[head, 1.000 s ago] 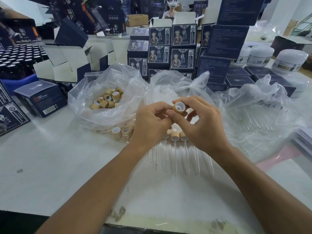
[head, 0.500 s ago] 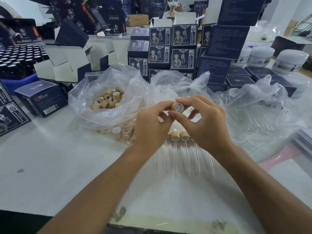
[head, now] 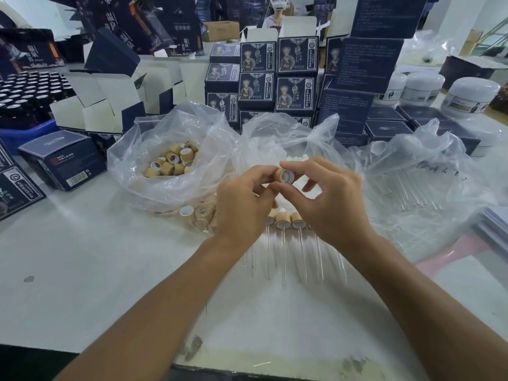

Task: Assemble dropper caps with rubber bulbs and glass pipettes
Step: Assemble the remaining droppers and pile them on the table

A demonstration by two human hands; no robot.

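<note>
Both your left hand (head: 244, 199) and right hand (head: 330, 199) pinch one tan cylindrical bamboo-look cap (head: 284, 176); several finished glass-pipette droppers (head: 283, 224) lie on the white desk (head: 82, 270), with many loose caps (head: 173, 163) still bagged.

Three plastic bags (head: 176, 149) are lying across the table; four white jars (head: 471, 96) are standing far right; two hands (head: 244, 204) are sharing one cap (head: 284, 176).

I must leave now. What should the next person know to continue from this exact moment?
Left hand and right hand both pinch one cap above the table; whether a bulb is in it cannot be seen.
Spare caps lie in the left bag; white bulbs in the middle bag; loose pipettes in the right bag.
Done: a row of finished droppers lies below the hands.
Left: finish this cap, add a pipette, then go on with the spares.
</note>
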